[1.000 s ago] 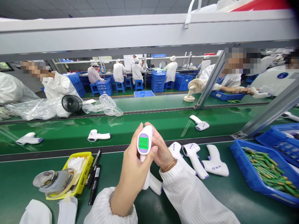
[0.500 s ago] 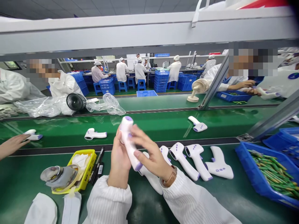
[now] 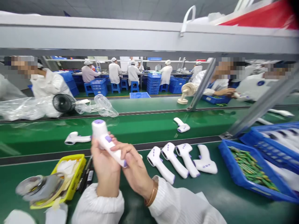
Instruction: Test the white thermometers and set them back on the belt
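Note:
A white infrared thermometer (image 3: pixel 99 132) with a purple nose ring and purple trigger is held up above the bench edge. My left hand (image 3: pixel 106 169) is wrapped around it from below and the left, with its palm partly facing me. The fingers of my right hand (image 3: pixel 137 175) close on the end of the handle, near its purple cap. Beyond my right wrist lie several similar thermometers (image 3: pixel 161 165) in a row on the green bench. Another thermometer (image 3: pixel 78 137) rests on the belt behind my left hand.
At left stands a yellow tray (image 3: pixel 76 180) with tape and paper, beside black pens (image 3: pixel 89 175). A blue bin (image 3: pixel 245 183) of green-and-yellow parts sits at right. One more thermometer (image 3: pixel 181 125) lies on the green belt (image 3: pixel 140 130). Co-workers sit beyond; a metal post (image 3: pixel 254 105) slants at right.
The view has swung right, so the scene sits further left. The thermometer's nose now tilts up-left with its trigger showing. My right fingers have moved from loosely apart to gripping the handle's end.

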`<state>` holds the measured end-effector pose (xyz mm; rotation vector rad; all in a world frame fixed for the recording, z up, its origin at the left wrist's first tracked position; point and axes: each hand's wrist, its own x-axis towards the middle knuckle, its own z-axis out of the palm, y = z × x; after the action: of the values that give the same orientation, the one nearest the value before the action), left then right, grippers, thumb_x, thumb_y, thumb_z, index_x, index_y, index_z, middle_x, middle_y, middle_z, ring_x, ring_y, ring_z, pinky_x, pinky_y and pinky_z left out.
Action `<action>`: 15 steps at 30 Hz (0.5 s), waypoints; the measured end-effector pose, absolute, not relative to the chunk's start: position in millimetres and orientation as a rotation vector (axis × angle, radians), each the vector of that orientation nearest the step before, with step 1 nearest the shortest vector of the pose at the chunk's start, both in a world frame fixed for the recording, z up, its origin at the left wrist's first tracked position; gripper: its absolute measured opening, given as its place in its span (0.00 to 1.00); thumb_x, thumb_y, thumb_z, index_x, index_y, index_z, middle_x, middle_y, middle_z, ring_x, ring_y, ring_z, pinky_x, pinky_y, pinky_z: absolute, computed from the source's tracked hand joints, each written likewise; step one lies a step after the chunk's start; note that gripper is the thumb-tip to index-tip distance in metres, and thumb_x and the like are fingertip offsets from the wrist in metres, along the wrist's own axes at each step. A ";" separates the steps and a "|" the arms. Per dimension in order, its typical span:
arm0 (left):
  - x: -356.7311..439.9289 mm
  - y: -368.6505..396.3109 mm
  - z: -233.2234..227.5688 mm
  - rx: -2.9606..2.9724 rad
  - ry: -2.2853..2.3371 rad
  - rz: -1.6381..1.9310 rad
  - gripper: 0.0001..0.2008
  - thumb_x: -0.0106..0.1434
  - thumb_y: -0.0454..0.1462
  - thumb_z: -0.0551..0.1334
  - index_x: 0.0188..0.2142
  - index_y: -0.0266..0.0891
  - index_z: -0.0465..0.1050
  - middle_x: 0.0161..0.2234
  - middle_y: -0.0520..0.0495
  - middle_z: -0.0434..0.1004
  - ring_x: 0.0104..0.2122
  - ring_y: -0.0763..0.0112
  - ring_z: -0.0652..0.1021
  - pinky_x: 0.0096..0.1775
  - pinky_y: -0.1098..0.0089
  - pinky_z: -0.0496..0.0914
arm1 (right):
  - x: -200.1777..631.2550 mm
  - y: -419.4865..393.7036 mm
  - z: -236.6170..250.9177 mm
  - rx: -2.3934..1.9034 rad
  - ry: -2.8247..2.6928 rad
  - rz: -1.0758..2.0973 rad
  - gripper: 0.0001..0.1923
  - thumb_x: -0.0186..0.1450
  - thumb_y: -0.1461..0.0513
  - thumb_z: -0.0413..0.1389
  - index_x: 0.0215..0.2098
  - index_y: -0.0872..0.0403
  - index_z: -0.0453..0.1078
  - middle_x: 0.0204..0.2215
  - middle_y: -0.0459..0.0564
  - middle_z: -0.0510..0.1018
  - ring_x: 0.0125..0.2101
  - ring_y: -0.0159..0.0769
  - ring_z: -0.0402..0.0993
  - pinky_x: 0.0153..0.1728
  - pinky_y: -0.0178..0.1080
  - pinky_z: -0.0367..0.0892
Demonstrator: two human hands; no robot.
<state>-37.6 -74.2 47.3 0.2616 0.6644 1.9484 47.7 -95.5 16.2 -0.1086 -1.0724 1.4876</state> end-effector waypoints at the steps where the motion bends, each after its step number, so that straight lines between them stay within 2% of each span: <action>1: -35.8 -76.2 49.3 0.230 0.659 2.027 0.09 0.67 0.39 0.51 0.36 0.40 0.68 0.25 0.55 0.72 0.21 0.81 0.73 0.27 0.83 0.70 | 43.1 -98.9 18.3 -0.083 -0.914 1.609 0.02 0.65 0.61 0.57 0.32 0.48 0.69 0.42 0.48 0.81 0.55 0.42 0.69 0.62 0.52 0.54; 5: -33.0 -78.9 56.7 0.181 0.647 2.122 0.14 0.70 0.37 0.45 0.39 0.39 0.68 0.27 0.51 0.72 0.22 0.78 0.73 0.26 0.79 0.71 | 38.5 -93.8 22.6 -0.017 -0.780 1.765 0.09 0.56 0.64 0.62 0.31 0.49 0.67 0.37 0.49 0.82 0.51 0.42 0.72 0.61 0.50 0.55; 7: -33.1 -77.1 59.6 0.131 0.627 2.067 0.15 0.70 0.37 0.44 0.39 0.37 0.68 0.28 0.50 0.71 0.22 0.78 0.72 0.25 0.80 0.71 | 54.1 -75.0 21.2 -0.033 -0.983 1.743 0.08 0.59 0.61 0.61 0.35 0.50 0.66 0.41 0.51 0.81 0.53 0.43 0.71 0.60 0.51 0.57; 9: -33.1 -75.4 62.7 0.041 0.600 2.000 0.15 0.70 0.37 0.45 0.41 0.35 0.68 0.28 0.49 0.71 0.22 0.79 0.72 0.25 0.81 0.71 | 85.3 -44.3 17.1 -0.239 -1.376 1.596 0.08 0.66 0.57 0.53 0.43 0.50 0.65 0.48 0.54 0.78 0.53 0.43 0.72 0.57 0.52 0.62; 10: -33.2 -74.8 64.4 -0.001 0.585 1.960 0.14 0.71 0.36 0.45 0.43 0.35 0.68 0.29 0.48 0.71 0.22 0.79 0.72 0.25 0.81 0.72 | 105.4 -25.3 13.7 -0.479 -1.684 1.389 0.10 0.69 0.59 0.47 0.48 0.51 0.63 0.52 0.55 0.76 0.53 0.41 0.72 0.55 0.50 0.64; 11: -33.3 -74.5 66.2 -0.038 0.563 1.913 0.13 0.71 0.35 0.45 0.44 0.35 0.67 0.29 0.48 0.71 0.22 0.80 0.73 0.25 0.81 0.72 | 127.1 -4.7 9.2 -0.819 -2.055 1.035 0.13 0.70 0.63 0.45 0.51 0.51 0.63 0.54 0.55 0.74 0.54 0.37 0.71 0.55 0.45 0.64; 12: -33.6 -74.4 68.1 -0.071 0.535 1.862 0.13 0.71 0.35 0.45 0.46 0.34 0.67 0.29 0.47 0.71 0.22 0.80 0.73 0.25 0.81 0.72 | 149.2 16.6 3.8 -1.217 -2.373 0.548 0.15 0.70 0.64 0.45 0.54 0.48 0.63 0.55 0.51 0.73 0.55 0.34 0.69 0.55 0.42 0.64; 14: -34.6 -74.7 71.5 -0.132 0.479 1.768 0.14 0.72 0.35 0.45 0.48 0.33 0.66 0.30 0.46 0.71 0.22 0.79 0.74 0.25 0.81 0.73 | 190.5 55.8 -9.4 -1.511 -2.441 0.245 0.20 0.63 0.71 0.50 0.53 0.55 0.66 0.56 0.61 0.70 0.59 0.46 0.64 0.58 0.51 0.60; 15: -35.3 -75.1 73.0 -0.163 0.449 1.736 0.14 0.72 0.35 0.45 0.48 0.33 0.65 0.31 0.45 0.71 0.22 0.79 0.74 0.25 0.81 0.73 | 208.5 71.6 -16.4 -1.625 -2.452 0.128 0.22 0.61 0.73 0.51 0.53 0.57 0.68 0.55 0.66 0.70 0.58 0.52 0.64 0.56 0.56 0.60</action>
<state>-35.3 -75.1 73.0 -0.1626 0.4489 1.7362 208.5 71.6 -16.4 -1.6245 -2.4523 0.1279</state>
